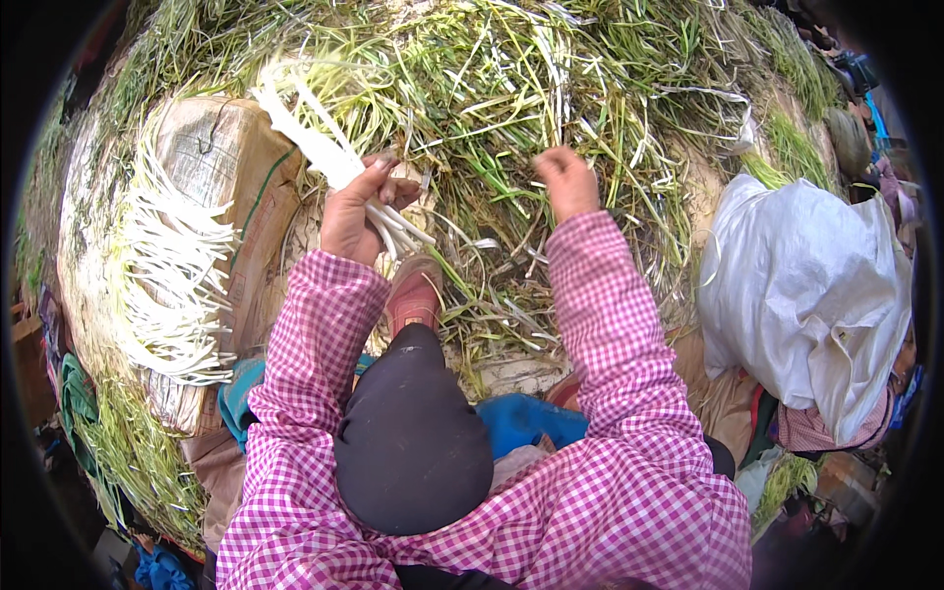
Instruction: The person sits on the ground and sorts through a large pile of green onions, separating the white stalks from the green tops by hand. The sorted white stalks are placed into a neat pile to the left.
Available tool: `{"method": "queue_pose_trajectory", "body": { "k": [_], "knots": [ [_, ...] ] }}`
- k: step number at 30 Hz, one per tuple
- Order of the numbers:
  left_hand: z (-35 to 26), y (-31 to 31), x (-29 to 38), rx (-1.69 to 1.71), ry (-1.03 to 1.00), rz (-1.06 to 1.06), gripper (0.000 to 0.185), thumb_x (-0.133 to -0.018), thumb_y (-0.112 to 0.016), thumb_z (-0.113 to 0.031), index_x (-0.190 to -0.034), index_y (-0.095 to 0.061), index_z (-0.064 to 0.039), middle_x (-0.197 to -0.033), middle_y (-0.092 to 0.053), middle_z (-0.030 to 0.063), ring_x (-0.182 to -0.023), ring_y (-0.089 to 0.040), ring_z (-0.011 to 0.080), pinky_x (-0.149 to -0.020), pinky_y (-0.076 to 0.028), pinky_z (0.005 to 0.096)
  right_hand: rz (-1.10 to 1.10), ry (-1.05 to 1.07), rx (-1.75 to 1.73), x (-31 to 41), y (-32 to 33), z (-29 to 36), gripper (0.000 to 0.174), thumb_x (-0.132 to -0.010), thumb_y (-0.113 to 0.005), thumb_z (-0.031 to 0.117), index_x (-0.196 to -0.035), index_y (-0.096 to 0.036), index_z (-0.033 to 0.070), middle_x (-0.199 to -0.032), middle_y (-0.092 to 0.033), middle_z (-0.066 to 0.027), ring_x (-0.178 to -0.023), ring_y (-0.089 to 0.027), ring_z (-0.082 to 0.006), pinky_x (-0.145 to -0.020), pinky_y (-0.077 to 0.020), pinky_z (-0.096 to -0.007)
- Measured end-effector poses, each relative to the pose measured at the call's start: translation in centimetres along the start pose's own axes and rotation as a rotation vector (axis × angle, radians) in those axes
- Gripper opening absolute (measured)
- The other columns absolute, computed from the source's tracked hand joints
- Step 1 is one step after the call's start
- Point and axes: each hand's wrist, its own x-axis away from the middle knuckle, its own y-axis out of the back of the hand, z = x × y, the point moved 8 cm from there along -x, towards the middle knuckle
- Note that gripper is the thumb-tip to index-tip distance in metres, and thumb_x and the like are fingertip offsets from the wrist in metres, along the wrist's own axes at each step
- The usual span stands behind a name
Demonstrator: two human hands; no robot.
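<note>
My left hand (361,206) is closed around a bunch of pale stalks (317,147), which look like blanched chives or young garlic stems. Their yellow-green leaf ends point away to the upper left, and the white ends stick out below my fingers. My right hand (568,181) is a little blurred, its fingers curled over the heap of loose green leaves (509,96). Thin pale strands lie just beyond its fingertips; whether it pinches any cannot be told. To the left, a row of white stalks (181,273) rests on top of a taped carton (258,192).
A white woven sack (804,287) bulges at the right. My shoe (415,295) stands among scattered trimmings, just below my left hand. Blue cloth (531,420) lies beside my knee (413,442). More greens (140,450) are piled at the lower left.
</note>
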Motion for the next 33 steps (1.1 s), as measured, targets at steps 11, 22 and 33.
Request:
{"method": "queue_pose_trajectory", "body": {
  "k": [11,22,33],
  "knots": [
    [1.6,3.4,-0.9,0.097,0.0,-0.07,0.016,-0.085,-0.059,-0.011,-0.097,-0.05,-0.006,-0.062,-0.05,0.0031,-0.068,-0.056,0.0216,-0.059,-0.049,0.0368,-0.172,-0.241,0.03,-7.3,6.8,-3.0,0.028,-0.078,-0.064,0.005,-0.105,-0.058,0.003,-0.097,-0.061,-0.0115,-0.077,-0.06,-0.0153,-0.069,-0.0532,-0.0301],
    [3.0,2.6,-0.8,0.125,0.017,-0.044,0.014,-0.085,-0.058,-0.01,-0.096,-0.051,-0.005,-0.061,-0.051,0.0039,-0.067,-0.057,0.0222,-0.056,-0.048,0.0342,-0.142,0.219,0.309,0.0,3.2,-1.4,0.023,-0.075,-0.065,0.002,-0.098,-0.063,0.003,-0.117,-0.055,-0.013,-0.098,-0.057,-0.0225,-0.084,-0.0497,-0.0348],
    [3.8,2.9,-0.2,0.155,0.051,-0.081,0.012,-0.085,-0.058,-0.009,-0.094,-0.05,-0.009,-0.061,-0.051,0.0044,-0.063,-0.055,0.0223,-0.054,-0.046,0.0335,-0.26,0.132,0.216,-2.1,3.1,-0.7,0.034,-0.084,-0.06,0.022,-0.113,-0.056,0.007,-0.114,-0.056,-0.0131,-0.092,-0.059,-0.0206,-0.086,-0.0477,-0.0356]
  ]
}}
